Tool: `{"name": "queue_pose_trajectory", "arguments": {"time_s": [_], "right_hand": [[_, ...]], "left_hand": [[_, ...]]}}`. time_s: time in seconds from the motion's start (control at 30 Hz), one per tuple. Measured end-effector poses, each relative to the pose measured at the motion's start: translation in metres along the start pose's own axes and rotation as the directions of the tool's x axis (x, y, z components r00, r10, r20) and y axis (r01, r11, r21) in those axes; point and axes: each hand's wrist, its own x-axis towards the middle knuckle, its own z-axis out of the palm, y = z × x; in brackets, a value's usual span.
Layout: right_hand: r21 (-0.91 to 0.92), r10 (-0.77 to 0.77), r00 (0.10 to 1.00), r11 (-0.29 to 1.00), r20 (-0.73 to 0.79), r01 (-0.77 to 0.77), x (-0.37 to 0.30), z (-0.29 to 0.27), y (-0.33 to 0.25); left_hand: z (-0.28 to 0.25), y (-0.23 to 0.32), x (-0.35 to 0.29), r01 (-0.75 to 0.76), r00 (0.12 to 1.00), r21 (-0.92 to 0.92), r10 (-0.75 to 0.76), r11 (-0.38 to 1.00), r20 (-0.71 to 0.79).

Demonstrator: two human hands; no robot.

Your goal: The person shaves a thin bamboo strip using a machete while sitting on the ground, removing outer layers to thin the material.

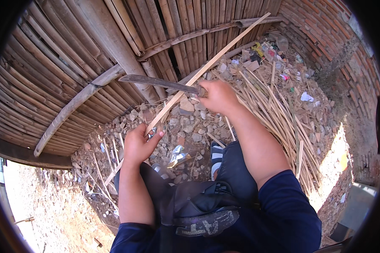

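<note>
A long, pale bamboo strip (215,57) runs slantwise from low on the left up toward the far right. My left hand (140,143) is closed around its lower part, with the thumb pointing right. In my right hand (218,96) is the handle of a machete (156,82), whose dark blade points left. The blade lies across the strip near its middle; whether its edge bites into the wood I cannot tell. My fingers hide most of the machete's handle.
Beside my right arm lies a heap of split bamboo strips (274,114). Stones (190,126) and scattered litter (283,55) cover the ground. A bamboo slat wall (80,55) rises ahead and left, a brick wall (325,29) at right. Several strips (99,177) lie left of my left forearm.
</note>
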Motion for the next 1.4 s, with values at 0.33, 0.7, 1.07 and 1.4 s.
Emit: {"name": "queue_pose_trajectory", "arguments": {"time_s": [0.33,0.7,1.07,1.4], "right_hand": [[0.16,0.106,0.98,0.984,-0.171,-0.078,0.004,-0.001,0.026],[0.02,0.009,1.0,1.0,-0.018,-0.009,0.002,0.005,0.007],[0.156,0.135,0.982,0.981,-0.135,-0.114,0.006,0.001,0.028],[-0.003,-0.049,0.999,0.999,0.006,0.049,0.0,0.009,0.005]], "left_hand": [[-0.003,0.004,0.0,0.037,0.999,0.006,-0.037,0.999,-0.021],[0.0,0.001,-0.001,-0.001,1.0,-0.001,0.001,1.0,-0.029],[0.0,0.003,0.001,0.013,1.0,0.002,-0.013,1.0,-0.018],[0.004,0.001,0.0,-0.03,0.999,0.034,0.031,0.999,-0.028]]}}
